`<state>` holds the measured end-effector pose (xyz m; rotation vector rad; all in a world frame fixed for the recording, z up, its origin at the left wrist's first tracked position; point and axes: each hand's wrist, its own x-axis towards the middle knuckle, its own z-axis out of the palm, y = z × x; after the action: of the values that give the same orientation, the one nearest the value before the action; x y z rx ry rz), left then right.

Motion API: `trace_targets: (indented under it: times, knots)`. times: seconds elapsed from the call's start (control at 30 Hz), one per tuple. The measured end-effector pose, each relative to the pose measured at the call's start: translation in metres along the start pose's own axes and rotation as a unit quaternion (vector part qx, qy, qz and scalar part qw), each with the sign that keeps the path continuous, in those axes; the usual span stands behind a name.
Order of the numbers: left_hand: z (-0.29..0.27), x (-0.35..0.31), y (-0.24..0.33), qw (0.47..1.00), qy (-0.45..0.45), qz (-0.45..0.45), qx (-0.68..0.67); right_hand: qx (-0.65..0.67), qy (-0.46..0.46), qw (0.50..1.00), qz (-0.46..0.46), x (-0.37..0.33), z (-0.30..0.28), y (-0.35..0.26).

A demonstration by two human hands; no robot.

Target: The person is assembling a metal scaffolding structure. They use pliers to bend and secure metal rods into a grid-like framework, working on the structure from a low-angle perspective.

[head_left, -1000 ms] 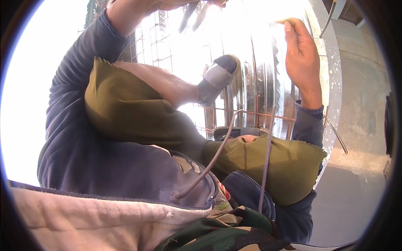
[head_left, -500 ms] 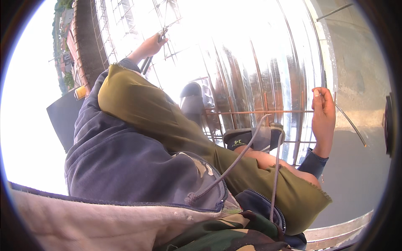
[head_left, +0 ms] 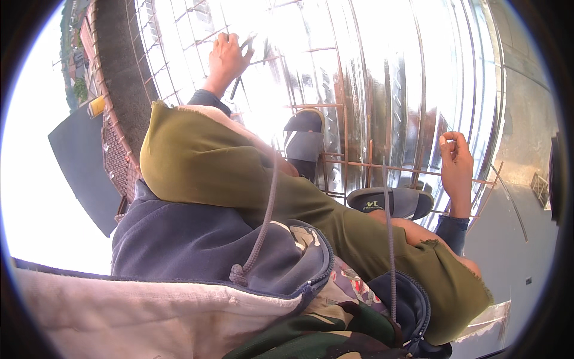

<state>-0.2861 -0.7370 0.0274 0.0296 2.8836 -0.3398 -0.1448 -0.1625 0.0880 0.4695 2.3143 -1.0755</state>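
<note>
My left hand (head_left: 226,60) is closed around a dark pincer-like hand tool (head_left: 236,87), out over the bright metal decking (head_left: 403,113); glare washes out the tool's far end. Thin rusty steel bars (head_left: 353,163) cross over this decking in a grid. On the right, my right hand (head_left: 457,164) is raised near a cross bar, thumb and forefinger pinched together. Whatever it may hold is too thin to make out. Between my hands are my sandalled feet, the left sandal (head_left: 304,140) and the right sandal (head_left: 391,202), among the bars.
A grey concrete surface (head_left: 508,263) lies beyond the decking's right edge, with a loose thin rod (head_left: 513,203) over it. Along the left run a dark ledge (head_left: 122,54) and a brick-like edge (head_left: 116,140), with a yellow object (head_left: 96,106) and a dark panel (head_left: 81,161). Buildings and greenery show beyond.
The view has shifted, and my feet appear farther right. My left hand has turned so its back shows, still with the tool. My right hand stays pinched at the right, slightly lower.
</note>
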Motion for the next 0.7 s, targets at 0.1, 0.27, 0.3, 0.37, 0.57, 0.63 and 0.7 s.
trace_targets:
  times: [0.1, 0.27, 0.3, 0.37, 0.57, 0.63, 0.7]
  knots:
    - [-0.020, 0.022, 0.014, 0.984, 0.093, 0.059, -0.143, 0.026, 0.000, 1.000, -0.017, 0.000, 0.003, -0.004]
    - [-0.006, 0.047, 0.054, 0.949, 0.016, -0.010, -0.315, -0.008, -0.011, 1.000, -0.022, 0.004, 0.010, -0.018]
    - [0.007, 0.048, 0.052, 0.950, 0.048, 0.009, -0.307, -0.008, -0.010, 1.000, -0.020, 0.004, 0.012, -0.023]
    - [0.015, 0.048, 0.052, 0.953, 0.034, -0.016, -0.302, -0.024, -0.004, 1.000, -0.020, 0.002, 0.014, -0.023]
    - [-0.024, 0.095, -0.006, 0.897, 0.261, -0.144, -0.326, -0.037, 0.017, 0.998, -0.041, -0.005, 0.022, -0.025]
    - [-0.077, 0.134, -0.013, 0.894, 0.275, -0.149, -0.322, -0.035, 0.017, 0.997, -0.062, -0.004, 0.018, -0.028]
    - [-0.094, 0.147, 0.004, 0.868, 0.322, -0.102, -0.365, -0.028, 0.019, 0.998, -0.060, -0.005, 0.012, -0.023]
